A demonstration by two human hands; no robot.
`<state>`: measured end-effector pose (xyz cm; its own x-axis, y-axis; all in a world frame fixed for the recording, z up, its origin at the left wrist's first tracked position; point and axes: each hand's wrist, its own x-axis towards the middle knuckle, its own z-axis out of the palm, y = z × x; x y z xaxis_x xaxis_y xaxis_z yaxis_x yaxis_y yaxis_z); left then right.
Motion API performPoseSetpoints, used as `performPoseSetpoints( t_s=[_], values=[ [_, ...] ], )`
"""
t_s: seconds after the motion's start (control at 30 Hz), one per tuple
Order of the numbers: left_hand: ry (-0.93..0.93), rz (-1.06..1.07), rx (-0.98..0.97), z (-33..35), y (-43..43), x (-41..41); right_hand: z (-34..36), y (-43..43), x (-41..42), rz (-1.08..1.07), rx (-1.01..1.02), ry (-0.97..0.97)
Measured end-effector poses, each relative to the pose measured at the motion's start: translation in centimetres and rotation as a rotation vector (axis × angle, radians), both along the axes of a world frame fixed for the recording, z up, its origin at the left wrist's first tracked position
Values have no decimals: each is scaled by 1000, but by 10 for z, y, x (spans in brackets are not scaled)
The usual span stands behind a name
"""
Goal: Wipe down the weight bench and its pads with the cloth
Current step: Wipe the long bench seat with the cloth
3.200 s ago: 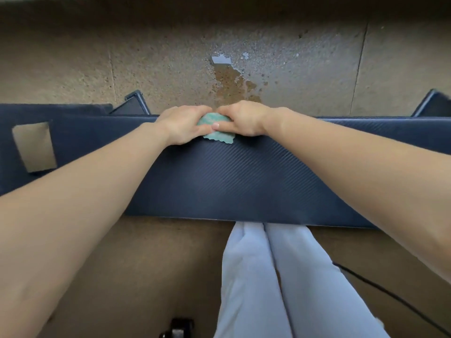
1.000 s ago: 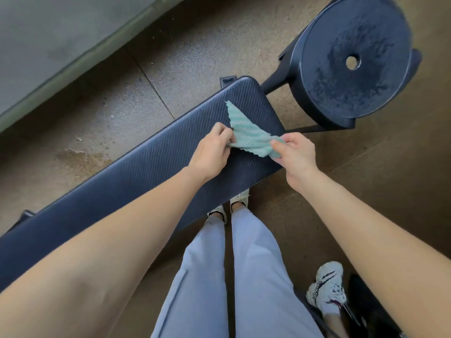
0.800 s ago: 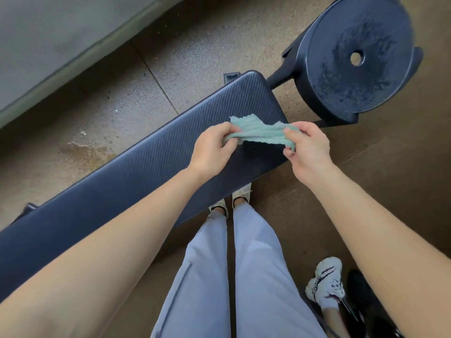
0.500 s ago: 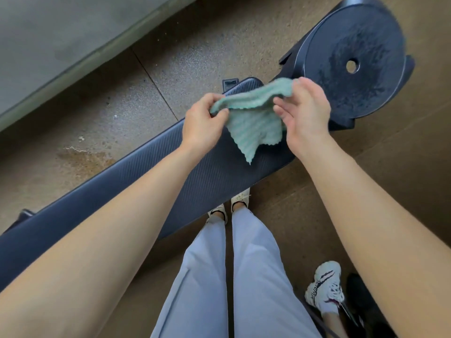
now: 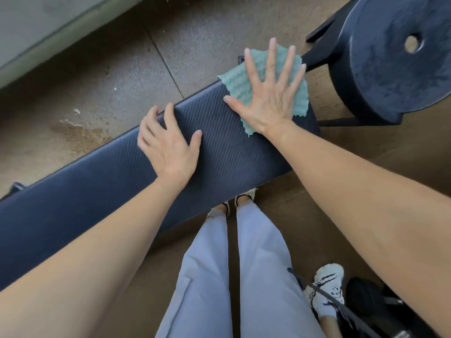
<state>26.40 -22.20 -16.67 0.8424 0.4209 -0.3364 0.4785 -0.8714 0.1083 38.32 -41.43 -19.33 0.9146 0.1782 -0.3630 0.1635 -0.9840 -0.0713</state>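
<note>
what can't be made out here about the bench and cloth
Head view: the bench pad surface under the cloth, covered by it and the flat right hand.
Head view: the pad's left end, covered by the left forearm and cut by the picture edge.
Head view: most of the bench's frame, hidden beneath the pad.

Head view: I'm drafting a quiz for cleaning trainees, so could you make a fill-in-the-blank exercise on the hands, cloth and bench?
The right hand presses the teal ribbed cloth flat with its fingers ____.
The left hand rests on the dark textured bench pad and holds ____.
The round black weight plate beside the pad's end has one ____ in its middle.
Missing words: spread; nothing; hole.
</note>
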Motion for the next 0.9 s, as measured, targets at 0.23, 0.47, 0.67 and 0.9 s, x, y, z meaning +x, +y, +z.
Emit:
performPoseSetpoints(
  t_s=[0.23, 0.47, 0.67, 0.9],
  values=[
    [214, 147, -135, -3, 11, -41, 0, 29, -37, 56, 3, -24],
    [238, 17, -222, 11, 39, -56, -8, 65, -144, 796, 261, 80],
    [309, -58, -225, 18, 47, -61, -7, 5, -132, 739, 155, 61],
    [282, -51, -239, 18, 41, -66, 15, -92, -110, 132, -23, 61]
  ],
)
